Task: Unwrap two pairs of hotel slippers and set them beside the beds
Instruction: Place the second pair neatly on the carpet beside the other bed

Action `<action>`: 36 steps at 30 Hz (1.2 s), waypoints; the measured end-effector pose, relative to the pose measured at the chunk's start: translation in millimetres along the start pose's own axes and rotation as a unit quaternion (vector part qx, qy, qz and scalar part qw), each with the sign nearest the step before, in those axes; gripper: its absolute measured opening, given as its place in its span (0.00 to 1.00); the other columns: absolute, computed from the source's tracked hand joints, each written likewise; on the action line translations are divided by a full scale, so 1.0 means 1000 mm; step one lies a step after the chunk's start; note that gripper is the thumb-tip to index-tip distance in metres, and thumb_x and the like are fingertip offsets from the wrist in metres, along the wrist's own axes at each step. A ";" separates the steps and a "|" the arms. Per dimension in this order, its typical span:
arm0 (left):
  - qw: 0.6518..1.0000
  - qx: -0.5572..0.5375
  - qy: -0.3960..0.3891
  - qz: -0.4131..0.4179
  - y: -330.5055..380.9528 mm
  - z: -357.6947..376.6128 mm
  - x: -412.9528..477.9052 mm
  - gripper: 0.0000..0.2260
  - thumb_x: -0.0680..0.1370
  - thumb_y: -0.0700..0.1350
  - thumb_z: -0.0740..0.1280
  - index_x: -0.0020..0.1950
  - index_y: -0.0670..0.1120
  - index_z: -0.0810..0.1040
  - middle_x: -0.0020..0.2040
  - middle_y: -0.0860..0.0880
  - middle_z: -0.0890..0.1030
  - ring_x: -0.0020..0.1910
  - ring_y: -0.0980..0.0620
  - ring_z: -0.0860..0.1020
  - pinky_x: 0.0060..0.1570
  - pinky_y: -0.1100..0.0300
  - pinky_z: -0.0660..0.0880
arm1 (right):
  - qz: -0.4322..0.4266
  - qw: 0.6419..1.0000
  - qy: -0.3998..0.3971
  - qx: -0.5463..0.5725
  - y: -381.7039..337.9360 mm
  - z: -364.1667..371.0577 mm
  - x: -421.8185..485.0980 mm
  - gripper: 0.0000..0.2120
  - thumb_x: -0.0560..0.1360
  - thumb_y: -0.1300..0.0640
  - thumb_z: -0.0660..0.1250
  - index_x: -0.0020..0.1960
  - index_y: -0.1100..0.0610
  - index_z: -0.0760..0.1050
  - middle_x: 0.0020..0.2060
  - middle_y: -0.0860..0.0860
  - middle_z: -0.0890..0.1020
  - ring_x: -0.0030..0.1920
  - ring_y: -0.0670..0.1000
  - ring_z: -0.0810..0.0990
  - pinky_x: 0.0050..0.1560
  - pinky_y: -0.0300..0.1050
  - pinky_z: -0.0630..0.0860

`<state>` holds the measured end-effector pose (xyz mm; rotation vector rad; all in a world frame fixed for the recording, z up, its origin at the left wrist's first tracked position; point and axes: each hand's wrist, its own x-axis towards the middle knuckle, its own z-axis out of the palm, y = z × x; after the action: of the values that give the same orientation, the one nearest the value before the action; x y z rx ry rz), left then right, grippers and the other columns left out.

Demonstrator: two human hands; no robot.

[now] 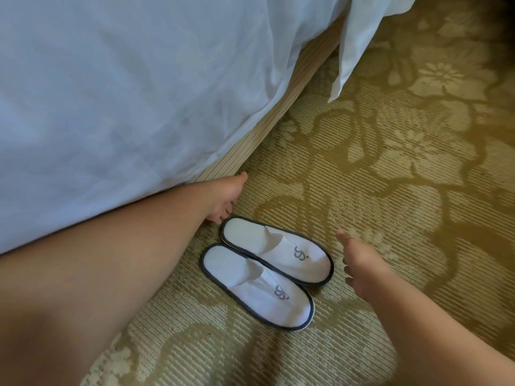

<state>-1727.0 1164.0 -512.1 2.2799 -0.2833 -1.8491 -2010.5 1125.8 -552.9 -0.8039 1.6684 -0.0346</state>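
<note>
Slippers (pixel 264 274) were soft matt white cloth w/ dark fabric trim, carpet (pixel 390 162) was rough ribbed weave, sheet (pixel 111 93) was smooth, creased cloth.

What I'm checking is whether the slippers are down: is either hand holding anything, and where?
Nothing is held. Both slippers lie on the carpet; left hand by one heel, right hand open near the toes.

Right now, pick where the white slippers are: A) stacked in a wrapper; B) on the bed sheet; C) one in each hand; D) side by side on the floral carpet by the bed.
D: the pair of white slippers lies side by side, unwrapped, on the floral carpet next to the bed.
</note>
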 end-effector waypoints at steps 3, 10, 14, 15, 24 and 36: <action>0.999 0.006 0.006 -0.031 0.002 0.002 0.003 0.49 0.73 0.76 0.43 0.79 0.39 0.52 0.79 0.38 0.54 0.78 0.40 0.54 0.75 0.43 0.51 | 0.010 0.999 -0.026 0.017 0.007 -0.001 0.006 0.32 0.78 0.37 0.60 0.76 0.52 0.61 0.77 0.56 0.62 0.74 0.61 0.62 0.71 0.63 0.63; 0.997 0.037 0.023 -0.060 0.001 0.007 0.010 0.49 0.73 0.75 0.41 0.79 0.38 0.52 0.79 0.37 0.55 0.78 0.40 0.54 0.75 0.40 0.51 | 0.059 0.995 -0.033 0.066 0.012 0.001 0.015 0.40 0.75 0.35 0.62 0.77 0.57 0.57 0.76 0.61 0.60 0.73 0.63 0.63 0.70 0.63 0.64; 0.996 0.041 0.030 -0.068 0.000 0.010 0.019 0.48 0.74 0.75 0.42 0.79 0.38 0.52 0.79 0.37 0.57 0.77 0.40 0.55 0.74 0.39 0.52 | 0.059 0.994 -0.038 0.082 0.013 0.007 0.017 0.38 0.76 0.36 0.61 0.78 0.56 0.55 0.77 0.59 0.58 0.74 0.62 0.61 0.71 0.62 0.62; 0.996 0.040 0.035 -0.068 0.000 0.010 0.022 0.48 0.74 0.75 0.43 0.79 0.38 0.52 0.78 0.37 0.58 0.77 0.39 0.56 0.74 0.39 0.53 | 0.058 0.994 -0.038 0.085 0.013 0.008 0.018 0.38 0.77 0.36 0.61 0.78 0.56 0.56 0.77 0.58 0.59 0.74 0.62 0.61 0.71 0.62 0.61; 0.995 0.020 0.088 -0.040 -0.003 0.013 0.033 0.42 0.76 0.72 0.46 0.80 0.44 0.50 0.79 0.38 0.57 0.76 0.37 0.58 0.72 0.36 0.57 | 0.057 0.995 -0.025 0.077 0.015 0.015 0.020 0.34 0.77 0.37 0.61 0.77 0.53 0.58 0.77 0.56 0.60 0.74 0.61 0.61 0.70 0.63 0.61; 0.998 0.037 0.046 -0.010 -0.009 0.012 0.035 0.49 0.71 0.78 0.48 0.80 0.43 0.52 0.77 0.36 0.60 0.74 0.38 0.62 0.72 0.41 0.62 | 0.032 0.994 -0.022 0.105 0.023 0.016 0.018 0.34 0.76 0.36 0.61 0.76 0.52 0.61 0.75 0.54 0.64 0.73 0.58 0.64 0.70 0.60 0.63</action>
<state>-1731.1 1163.0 -549.5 2.4173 -0.3220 -1.7643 -2008.8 1140.3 -583.1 -0.5876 1.6161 -0.1441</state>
